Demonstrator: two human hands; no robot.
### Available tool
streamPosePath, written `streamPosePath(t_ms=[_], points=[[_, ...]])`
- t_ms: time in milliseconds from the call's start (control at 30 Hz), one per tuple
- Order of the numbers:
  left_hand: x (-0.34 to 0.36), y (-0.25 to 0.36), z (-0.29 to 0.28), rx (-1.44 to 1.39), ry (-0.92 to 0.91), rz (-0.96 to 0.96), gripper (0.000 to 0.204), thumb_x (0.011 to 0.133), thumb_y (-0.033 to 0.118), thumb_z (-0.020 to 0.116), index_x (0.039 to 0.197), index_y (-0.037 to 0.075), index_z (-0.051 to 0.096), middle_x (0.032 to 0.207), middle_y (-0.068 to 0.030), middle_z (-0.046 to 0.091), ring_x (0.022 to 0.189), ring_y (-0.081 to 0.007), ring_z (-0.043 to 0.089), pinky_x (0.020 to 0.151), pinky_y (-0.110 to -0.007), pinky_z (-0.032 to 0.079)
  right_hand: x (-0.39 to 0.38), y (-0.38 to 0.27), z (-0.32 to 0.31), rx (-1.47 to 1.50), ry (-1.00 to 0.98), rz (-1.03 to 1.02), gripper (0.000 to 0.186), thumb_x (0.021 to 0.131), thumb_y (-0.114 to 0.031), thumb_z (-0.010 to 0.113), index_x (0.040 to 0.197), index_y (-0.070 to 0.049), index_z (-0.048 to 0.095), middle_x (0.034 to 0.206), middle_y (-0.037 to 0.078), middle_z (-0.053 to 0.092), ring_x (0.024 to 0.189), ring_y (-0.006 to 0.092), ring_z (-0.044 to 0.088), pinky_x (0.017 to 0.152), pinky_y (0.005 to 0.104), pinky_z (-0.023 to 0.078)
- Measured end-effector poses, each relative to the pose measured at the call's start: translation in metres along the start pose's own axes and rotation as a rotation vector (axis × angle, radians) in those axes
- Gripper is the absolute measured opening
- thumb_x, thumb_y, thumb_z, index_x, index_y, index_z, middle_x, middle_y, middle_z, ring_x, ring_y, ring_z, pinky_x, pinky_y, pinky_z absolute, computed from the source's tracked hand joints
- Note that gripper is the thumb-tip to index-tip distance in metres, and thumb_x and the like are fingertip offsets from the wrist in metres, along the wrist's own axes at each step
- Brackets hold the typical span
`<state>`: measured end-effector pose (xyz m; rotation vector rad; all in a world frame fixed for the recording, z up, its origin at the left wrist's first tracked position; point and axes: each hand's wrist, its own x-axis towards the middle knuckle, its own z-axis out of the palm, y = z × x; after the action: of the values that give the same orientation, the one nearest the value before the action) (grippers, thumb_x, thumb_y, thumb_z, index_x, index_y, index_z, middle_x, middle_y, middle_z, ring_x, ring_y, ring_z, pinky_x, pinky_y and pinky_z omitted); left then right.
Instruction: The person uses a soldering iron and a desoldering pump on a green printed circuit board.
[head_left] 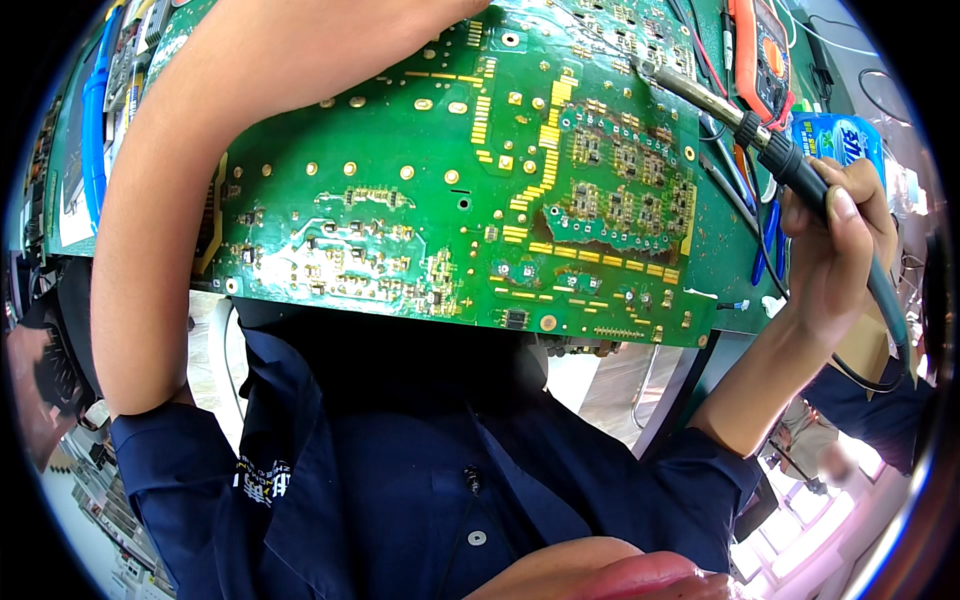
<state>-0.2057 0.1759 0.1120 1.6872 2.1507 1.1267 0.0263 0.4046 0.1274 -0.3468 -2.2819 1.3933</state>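
Observation:
A large green circuit board (400, 220) with gold pads and many small parts lies in front of me, its near edge close to my body. My right hand (845, 240) is closed round the black handle of a soldering iron (785, 160). The iron's metal shaft slants up and left, with its tip at the upper right of the board among small components. My left forearm arches over the board's left side. My left hand (400, 30) reaches over the far part of the board, and its fingers are cut off by the top edge. A thin wire (590, 32) shows near the iron's tip.
An orange multimeter (763, 60) lies at the far right, with a blue package (838, 138) nearer. Blue-handled pliers (768, 245) rest on the green work surface (735, 285) beside the board. The iron's cord (895, 320) loops below my right hand. A blue strip (95, 130) stands at left.

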Motion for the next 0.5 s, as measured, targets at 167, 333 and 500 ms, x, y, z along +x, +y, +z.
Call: streamPosePath(t_ms=[167, 333, 500], points=[[0.0, 0.002, -0.001, 0.001, -0.027, -0.023, 0.011, 0.088, 0.008, 0.062, 0.087, -0.003, 0.063, 0.066, -0.0107, 0.058, 0.058, -0.0175, 0.053, 0.056, -0.031, 0.042, 0.005, 0.002, -0.002, 0.059, -0.032, 0.043, 0.024, 0.09, -0.019, 0.051, 0.086, 0.005, 0.056, 0.067, 0.012, 0.056, 0.059, 0.0143, 0.052, 0.061, 0.0262, 0.042], [0.0, 0.003, -0.001, -0.023, -0.014, -0.008, 0.011, 0.088, 0.008, 0.062, 0.088, -0.003, 0.064, 0.067, -0.0104, 0.059, 0.058, -0.017, 0.053, 0.055, -0.03, 0.042, 0.008, 0.006, -0.006, 0.124, -0.051, 0.094, 0.023, 0.091, -0.02, 0.05, 0.083, 0.001, 0.053, 0.065, 0.011, 0.056, 0.059, 0.0138, 0.051, 0.06, 0.0242, 0.041], [-0.001, -0.015, 0.005, -0.01, -0.002, -0.004, 0.011, 0.088, 0.008, 0.062, 0.088, -0.002, 0.065, 0.067, -0.0104, 0.059, 0.057, -0.0171, 0.054, 0.055, -0.03, 0.042, 0.007, 0.007, -0.004, 0.104, -0.032, 0.083, 0.023, 0.091, -0.02, 0.05, 0.083, 0.001, 0.053, 0.065, 0.01, 0.055, 0.06, 0.0133, 0.05, 0.06, 0.0233, 0.041]])
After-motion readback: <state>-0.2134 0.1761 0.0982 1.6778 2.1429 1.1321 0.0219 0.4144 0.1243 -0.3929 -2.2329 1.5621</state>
